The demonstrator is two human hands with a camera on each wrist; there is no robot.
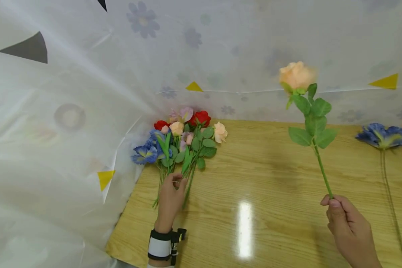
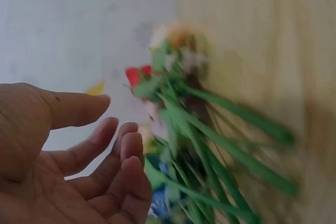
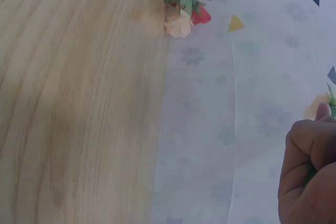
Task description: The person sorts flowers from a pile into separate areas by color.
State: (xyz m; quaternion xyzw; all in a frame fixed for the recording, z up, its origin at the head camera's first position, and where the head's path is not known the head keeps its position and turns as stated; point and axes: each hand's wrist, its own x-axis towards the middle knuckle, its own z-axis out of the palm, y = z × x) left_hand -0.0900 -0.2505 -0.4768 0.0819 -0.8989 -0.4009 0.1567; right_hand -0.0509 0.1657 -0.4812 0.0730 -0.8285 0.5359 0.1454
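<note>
In the head view my right hand [image 1: 350, 227] pinches the green stem of a peach rose [image 1: 298, 76], raised upright with its bloom against the curtain. The right wrist view has that hand's curled fingers [image 3: 302, 161] at the right edge. My left hand [image 1: 172, 195] hovers by the stems of a flower bunch [image 1: 194, 145] lying on the table, its fingers loosely bent. In the left wrist view a gap shows between thumb and fingertips, with nothing held, and the green stems [image 2: 231, 145] lie just beyond. Red, peach, pink, lilac and blue blooms make up the bunch.
A single blue flower [image 1: 383, 136] with a long thin stem lies at the right of the wooden table [image 1: 254, 171]. A pale flower-patterned plastic sheet [image 1: 227, 44] rises behind the table and along its left side. The left wrist wears a strapped band [image 1: 160, 245].
</note>
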